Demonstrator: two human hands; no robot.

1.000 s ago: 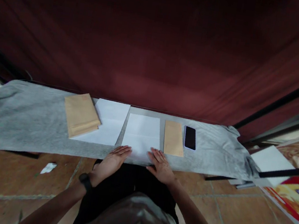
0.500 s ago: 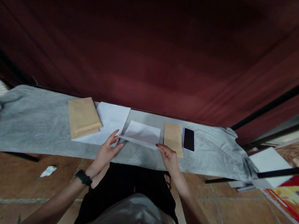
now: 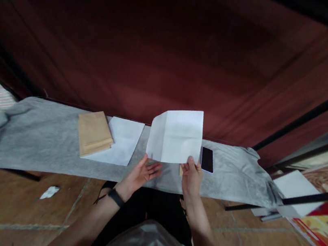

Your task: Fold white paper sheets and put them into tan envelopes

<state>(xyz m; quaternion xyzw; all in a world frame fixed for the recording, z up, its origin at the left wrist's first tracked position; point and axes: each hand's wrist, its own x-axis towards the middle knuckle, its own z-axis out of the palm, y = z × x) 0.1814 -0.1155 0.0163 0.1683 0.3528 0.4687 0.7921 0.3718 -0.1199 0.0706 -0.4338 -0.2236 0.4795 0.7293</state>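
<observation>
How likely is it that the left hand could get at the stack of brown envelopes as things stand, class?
Probably yes: the left hand looks open, and the stack of brown envelopes lies uncovered to its left, with just flat white paper and gray cloth between them.

The 1 view comes from a camera worn on the head, facing forward and steeply down past the wearer's grey shirt [image 3: 145, 245], which sits at bottom centre. The left hand [image 3: 143, 174] and right hand [image 3: 192, 177] fall just below mid-frame, at a moderate distance, with the creased white paper sheet [image 3: 182, 136] between them and the far side. The angle is wide: it spans the grey cloth [image 3: 48, 134] from side to side, the dark red backdrop [image 3: 149, 55] above and the tiled floor [image 3: 7, 198] below.
</observation>
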